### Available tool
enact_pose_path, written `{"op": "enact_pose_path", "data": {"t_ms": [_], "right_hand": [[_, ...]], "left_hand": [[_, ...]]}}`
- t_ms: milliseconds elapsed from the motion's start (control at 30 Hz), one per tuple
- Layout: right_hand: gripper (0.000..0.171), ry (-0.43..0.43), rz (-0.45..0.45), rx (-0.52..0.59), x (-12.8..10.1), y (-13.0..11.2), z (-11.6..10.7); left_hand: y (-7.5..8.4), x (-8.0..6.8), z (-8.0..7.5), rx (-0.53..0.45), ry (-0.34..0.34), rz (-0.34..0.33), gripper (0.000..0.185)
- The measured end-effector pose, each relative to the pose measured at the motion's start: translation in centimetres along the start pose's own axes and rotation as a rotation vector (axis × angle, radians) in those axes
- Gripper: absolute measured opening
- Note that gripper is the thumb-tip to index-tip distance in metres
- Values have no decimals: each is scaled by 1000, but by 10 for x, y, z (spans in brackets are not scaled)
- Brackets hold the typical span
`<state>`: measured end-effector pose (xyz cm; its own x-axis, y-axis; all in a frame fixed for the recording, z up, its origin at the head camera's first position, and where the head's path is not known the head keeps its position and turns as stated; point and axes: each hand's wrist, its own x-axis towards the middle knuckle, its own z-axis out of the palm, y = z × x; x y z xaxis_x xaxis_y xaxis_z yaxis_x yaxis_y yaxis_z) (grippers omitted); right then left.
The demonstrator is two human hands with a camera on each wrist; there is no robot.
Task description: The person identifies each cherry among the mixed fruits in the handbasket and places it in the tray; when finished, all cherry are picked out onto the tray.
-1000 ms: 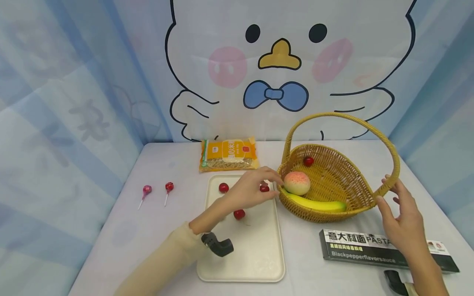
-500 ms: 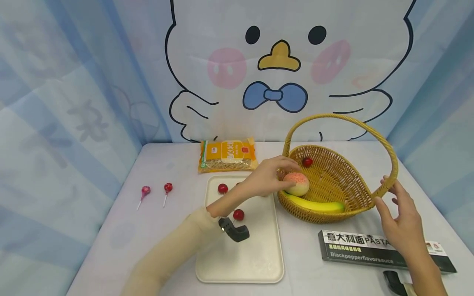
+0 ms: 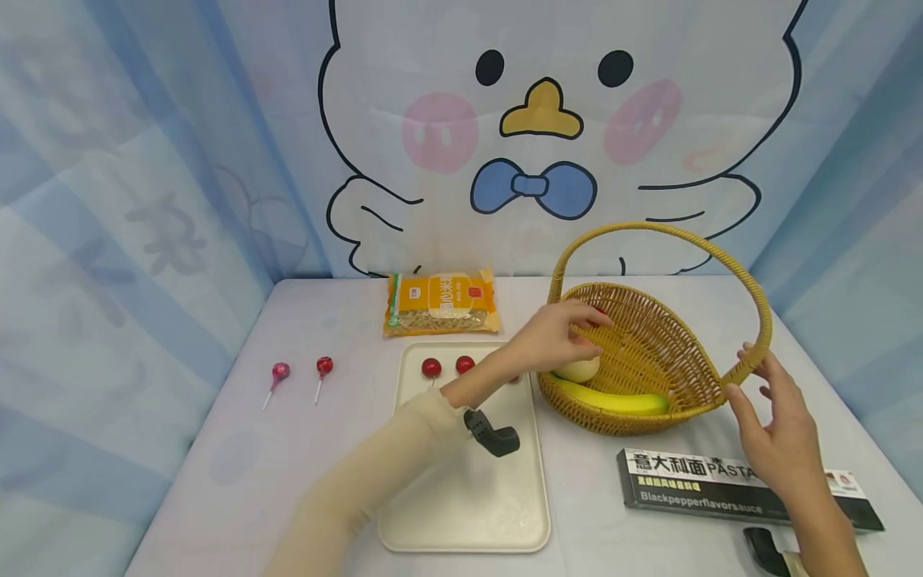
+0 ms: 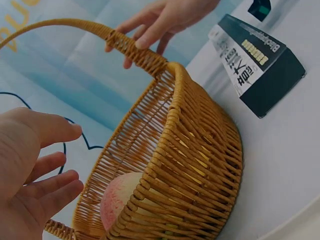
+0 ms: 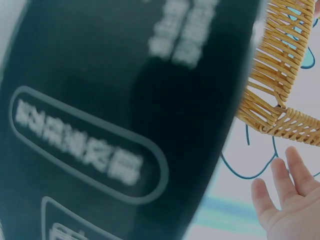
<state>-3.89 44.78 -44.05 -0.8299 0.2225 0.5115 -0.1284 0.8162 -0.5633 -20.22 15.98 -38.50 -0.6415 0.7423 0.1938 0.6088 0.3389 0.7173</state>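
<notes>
My left hand (image 3: 551, 338) reaches over the near left rim of the wicker basket (image 3: 652, 320), fingers spread and nothing in them. It overlaps a peach (image 3: 579, 371) in the head view; in the left wrist view that peach (image 4: 120, 195) shows inside the basket wall. A red cherry (image 3: 601, 310) peeks out behind the fingers. Along the basket's front lies a banana (image 3: 613, 398). My right hand (image 3: 782, 429) holds the foot of the basket handle (image 4: 132, 47), thumb on one side and fingers on the other. Straight lower fingers (image 5: 285, 185) show in the right wrist view.
Left of the basket lies a cream tray (image 3: 469, 505) with several cherries (image 3: 431, 368), partly hidden by my arm. Behind it is a yellow grain bag (image 3: 441, 304). Two lollipops (image 3: 280, 371) lie at far left. A black pasta box (image 3: 699, 489) lies before the basket.
My left hand has moved right, from the basket's rim to over its inside, past the peach. A tray cherry is now hidden by the sleeve, others uncovered. My right hand stays at the handle.
</notes>
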Motion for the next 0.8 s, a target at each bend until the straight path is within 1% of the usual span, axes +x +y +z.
{"op": "enact_pose_path", "data": {"t_ms": [67,133,300,500,600,800], "right_hand": [[67,4,-6,6,0,1,0],[66,8,-12,14,0,2,0],[67,9,-21,20,1,2,1],[67,3,-13,10,1,0,1],[66,1,-11,8,1,-1,1],[67,9,-25,12,1,-1,0]], "left_hand": [[1,4,3,-1,-7,-11,39],[2,8,5,17,-11,-16,39],[3,20,8,79,-10,-8,40],[3,35,11,120,-19,-1,40],[5,43,12,140,-33,6,40],[7,59,12,144,-84,-19,40]]}}
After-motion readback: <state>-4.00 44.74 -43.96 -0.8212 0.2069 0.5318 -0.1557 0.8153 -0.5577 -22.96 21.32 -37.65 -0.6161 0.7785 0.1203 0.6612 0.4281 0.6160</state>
